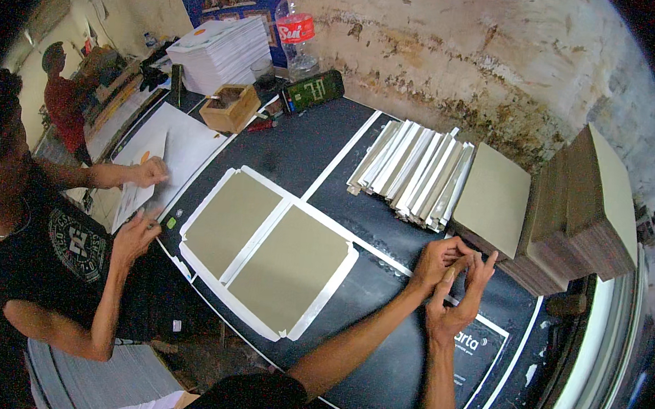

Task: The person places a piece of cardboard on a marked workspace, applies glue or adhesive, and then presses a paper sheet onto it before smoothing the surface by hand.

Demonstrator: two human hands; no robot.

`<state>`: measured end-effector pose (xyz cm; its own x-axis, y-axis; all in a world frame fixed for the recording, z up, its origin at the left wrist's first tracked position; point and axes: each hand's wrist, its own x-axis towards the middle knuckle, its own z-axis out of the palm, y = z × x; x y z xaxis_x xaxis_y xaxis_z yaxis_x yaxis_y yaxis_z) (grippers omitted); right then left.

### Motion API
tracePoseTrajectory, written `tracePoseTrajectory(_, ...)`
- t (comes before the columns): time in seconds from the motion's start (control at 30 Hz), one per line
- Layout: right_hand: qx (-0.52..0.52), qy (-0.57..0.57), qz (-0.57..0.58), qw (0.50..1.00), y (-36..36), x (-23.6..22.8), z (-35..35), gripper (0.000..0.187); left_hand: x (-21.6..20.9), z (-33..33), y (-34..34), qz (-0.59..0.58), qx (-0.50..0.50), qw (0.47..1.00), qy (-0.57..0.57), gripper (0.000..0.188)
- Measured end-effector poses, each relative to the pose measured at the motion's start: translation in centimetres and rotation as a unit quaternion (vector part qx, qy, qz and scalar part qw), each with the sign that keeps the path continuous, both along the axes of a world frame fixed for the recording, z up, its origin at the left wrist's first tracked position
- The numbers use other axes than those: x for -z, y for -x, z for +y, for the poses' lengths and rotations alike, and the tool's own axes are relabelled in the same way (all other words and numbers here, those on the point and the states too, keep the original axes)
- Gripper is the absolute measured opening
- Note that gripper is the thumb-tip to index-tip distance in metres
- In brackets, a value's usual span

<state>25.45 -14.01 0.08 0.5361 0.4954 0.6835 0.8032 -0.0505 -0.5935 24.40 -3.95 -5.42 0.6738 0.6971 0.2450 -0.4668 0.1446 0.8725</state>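
"Meeting at the fingertips, the person's left hand (440, 264) and right hand (452, 317) are together above the dark surface (365, 374)."

"Is anything pinched between them?"

"That cannot be told; the curled fingers hide any small piece."

"What lies nearest?"

"A low stack of grey boards (493, 192), just beyond the fingers; whether they touch it is unclear. Taller board stacks (603, 199) stand to its right, and a bundle of white and grey strips (410, 168) lies along its left side."

"How would such fingerwork go well there?"

"Probably with a light pinch, steady wrists, and knuckles kept off the stack's near edge, so the boards stay square."

"And farther out?"

"To the left, a white sheet (312, 317) bears two grey boards, one (235, 215) beside the other (290, 266), with a pale strip (255, 243) between and white margins around. Sleeves are best kept clear of it. Past that, a co-worker (66, 251) has both hands at a pale printed sheet (188, 135)."
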Motion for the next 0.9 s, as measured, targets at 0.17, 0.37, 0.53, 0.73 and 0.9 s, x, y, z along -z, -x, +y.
tracePoseTrajectory(0.17, 0.001, 0.016, -0.017, 1.000, 0.0, -0.5, 0.1, 0.058, -0.5, 0.4, 0.1, 0.009, 0.001, 1.000, 0.021, 0.030)
tracePoseTrajectory(0.37, 0.004, 0.017, -0.005, 1.000, 0.5, -0.5, -0.3, 0.055, -1.2, 0.1, 0.7, -0.008, -0.003, 0.997, 0.083, 0.043)
tracePoseTrajectory(0.53, 0.008, 0.008, 0.020, 1.000, 0.7, -0.5, 0.0, 0.053, -0.8, 0.4, 0.4, -0.007, -0.011, 0.998, 0.060, 0.039)
tracePoseTrajectory(0.73, -0.012, -0.013, 0.053, 0.998, 0.6, 0.3, 0.0, 0.056, -0.3, 0.3, 0.2, -0.013, -0.045, 0.998, 0.035, 0.045)
tracePoseTrajectory(0.9, -0.099, -0.037, 0.042, 0.994, 0.8, -1.3, -0.3, 0.059, -2.2, 1.2, 1.1, -0.013, 0.020, 0.997, 0.077, 0.035)
